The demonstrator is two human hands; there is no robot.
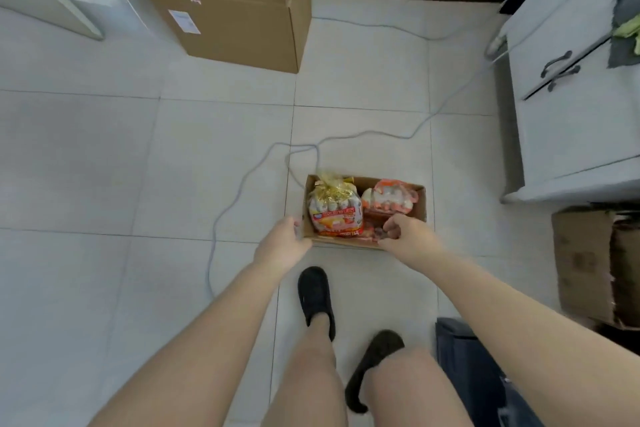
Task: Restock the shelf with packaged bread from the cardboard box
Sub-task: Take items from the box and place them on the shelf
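— Where is the bread, and which way does it lie?

— In the small cardboard box (420, 204) on the floor, just below the middle of the frame. The nearer bread bag (334, 210) fills the left half of the box. Its long axis runs from the lower edge of the frame toward the upper edge, with the gathered neck pointing away from the person.

— How does it look?

— Clear wrap over pale rolls, a gold ribbon tied at the neck, and an orange and yellow label with red print across the near end. A second bag (391, 199), orange and white, lies in the upper right part of the box, its long side running left to right. Darker packets sit under it, too blurred to tell apart.

— And the hands?

— The left hand (285, 241) is at the box's left wall, fingers curled at the rim; I cannot tell whether it actually grips. The right hand (398, 230) is over the box's near right corner, fingers curled inward and seeming to pinch a packet, though the blur hides the contact.

— What is around it?

— A grey cable (242, 180) loops over the floor tiles (104, 156) beside the box. A big cardboard box (235, 0) stands at upper left, a white cabinet (571, 121) at right, and black shoes (315, 295) below.
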